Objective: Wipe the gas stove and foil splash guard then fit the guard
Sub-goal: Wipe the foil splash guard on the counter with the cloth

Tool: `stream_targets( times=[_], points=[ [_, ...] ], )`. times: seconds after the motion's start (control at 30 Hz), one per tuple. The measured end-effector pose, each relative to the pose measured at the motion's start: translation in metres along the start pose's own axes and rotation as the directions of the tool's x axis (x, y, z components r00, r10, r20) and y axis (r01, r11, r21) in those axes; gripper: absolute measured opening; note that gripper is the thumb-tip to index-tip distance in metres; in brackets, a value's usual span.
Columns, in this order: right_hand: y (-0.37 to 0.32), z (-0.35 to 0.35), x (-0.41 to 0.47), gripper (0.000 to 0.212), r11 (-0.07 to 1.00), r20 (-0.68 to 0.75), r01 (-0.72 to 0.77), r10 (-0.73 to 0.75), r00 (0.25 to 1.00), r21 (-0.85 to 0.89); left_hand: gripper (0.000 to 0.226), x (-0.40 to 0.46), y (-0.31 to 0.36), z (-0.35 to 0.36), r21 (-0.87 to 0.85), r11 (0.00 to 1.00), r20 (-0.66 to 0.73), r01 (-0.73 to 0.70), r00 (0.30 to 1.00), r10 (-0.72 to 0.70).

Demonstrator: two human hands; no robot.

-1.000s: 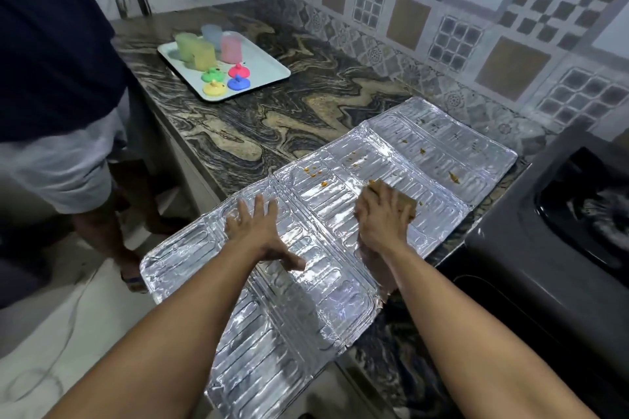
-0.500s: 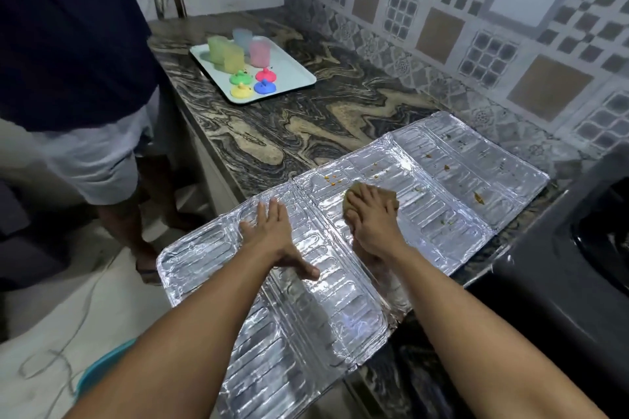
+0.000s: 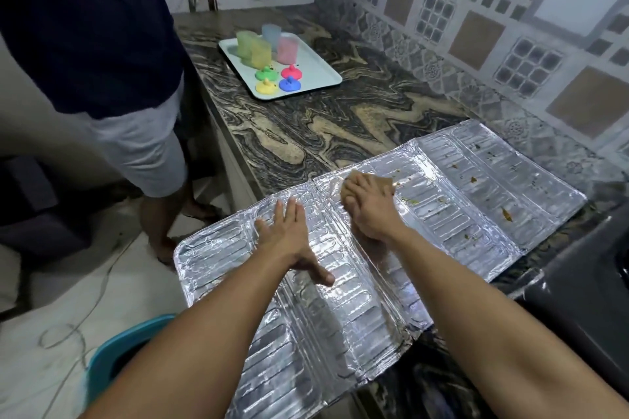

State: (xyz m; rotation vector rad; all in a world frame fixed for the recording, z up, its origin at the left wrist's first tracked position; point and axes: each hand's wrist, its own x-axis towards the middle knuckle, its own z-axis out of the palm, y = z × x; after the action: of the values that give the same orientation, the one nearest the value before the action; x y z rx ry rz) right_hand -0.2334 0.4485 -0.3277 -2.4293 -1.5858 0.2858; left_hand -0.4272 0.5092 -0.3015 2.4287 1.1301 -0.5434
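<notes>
Left hand (image 3: 289,238) of mine lies flat, fingers straight and close together, thumb spread toward the right, pressing down one foil splash guard (image 3: 343,309) of three hinged panels. That guard lies flat on the marbled counter (image 3: 340,126); below and left of this hand its near panel juts past the counter edge over the floor. Further left I count one teal tub (image 3: 112,354) on the floor, and one other person (image 3: 112,78) standing beside the counter. Far beyond my fingertips sits one white tray (image 3: 316,75) with four tinted cups and four coloured lids. Between tray and guard the counter lies open.

Right hand (image 3: 369,211) reaches forward just right of the left, fingers curled over one brown cloth (image 3: 360,182), holding it on the middle panel near its far edge. Right of it, food specks dot the far panel. One black gas stove (image 3: 585,323) sits past my right forearm, touching the guard's corner or nearly so; I cannot tell.
</notes>
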Motion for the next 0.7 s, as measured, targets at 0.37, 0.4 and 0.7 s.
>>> stream_targets(
  times=[0.37,0.4,0.7],
  points=[
    [-0.051,0.012,-0.007,0.051,0.989,0.066,0.141,-0.138,0.988,-0.048,0.164,0.001,0.002,-0.002,0.022,1.000,0.023,0.022,0.999,-0.023],
    [-0.043,0.011,-0.001,0.049,0.992,0.046,0.119,-0.117,0.992,-0.039,0.163,0.001,0.002,-0.002,0.011,1.000,0.022,0.019,1.000,-0.019],
    [-0.022,-0.005,0.021,0.037,0.999,-0.039,-0.052,0.052,0.998,0.003,0.164,0.001,0.003,-0.002,-0.025,0.999,0.040,0.030,0.999,-0.029]
  ],
)
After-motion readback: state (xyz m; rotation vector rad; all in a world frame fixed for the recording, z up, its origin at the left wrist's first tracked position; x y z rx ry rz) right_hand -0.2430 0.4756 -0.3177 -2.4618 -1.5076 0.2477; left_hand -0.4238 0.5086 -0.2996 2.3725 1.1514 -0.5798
